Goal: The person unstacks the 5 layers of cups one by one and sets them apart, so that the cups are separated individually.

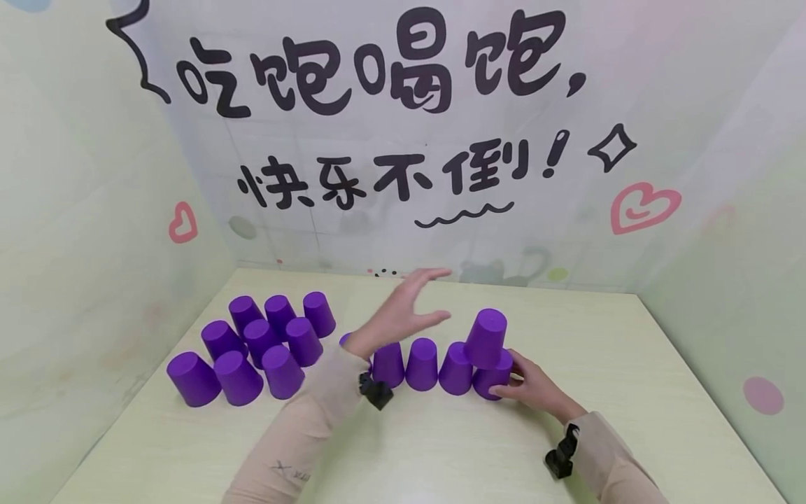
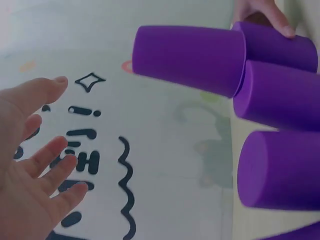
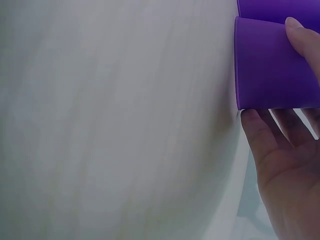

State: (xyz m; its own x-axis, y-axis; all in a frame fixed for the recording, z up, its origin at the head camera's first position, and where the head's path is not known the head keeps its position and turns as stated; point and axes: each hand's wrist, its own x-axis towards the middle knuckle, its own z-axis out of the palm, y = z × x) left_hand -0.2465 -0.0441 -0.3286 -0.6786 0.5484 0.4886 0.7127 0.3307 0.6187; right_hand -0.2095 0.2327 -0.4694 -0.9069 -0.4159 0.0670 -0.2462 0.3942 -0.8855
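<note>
A row of upside-down purple cups runs across the middle of the table, its left end partly hidden behind my left wrist. On top of the row's right end sits one upper cup (image 1: 486,338), bridging the rightmost cup (image 1: 488,383) and its neighbour (image 1: 456,371). My right hand (image 1: 532,385) grips that rightmost cup low down, thumb in front and fingers around its far side; the right wrist view shows the thumb on the cup wall (image 3: 270,70). Above the row my left hand (image 1: 406,311) hovers with fingers spread and nothing in it, left of the upper cup (image 2: 187,60).
Several more upside-down purple cups stand in a grid at the left, one of them a front corner cup (image 1: 193,381). Walls with printed characters enclose the pale table (image 1: 441,455) at the back and both sides.
</note>
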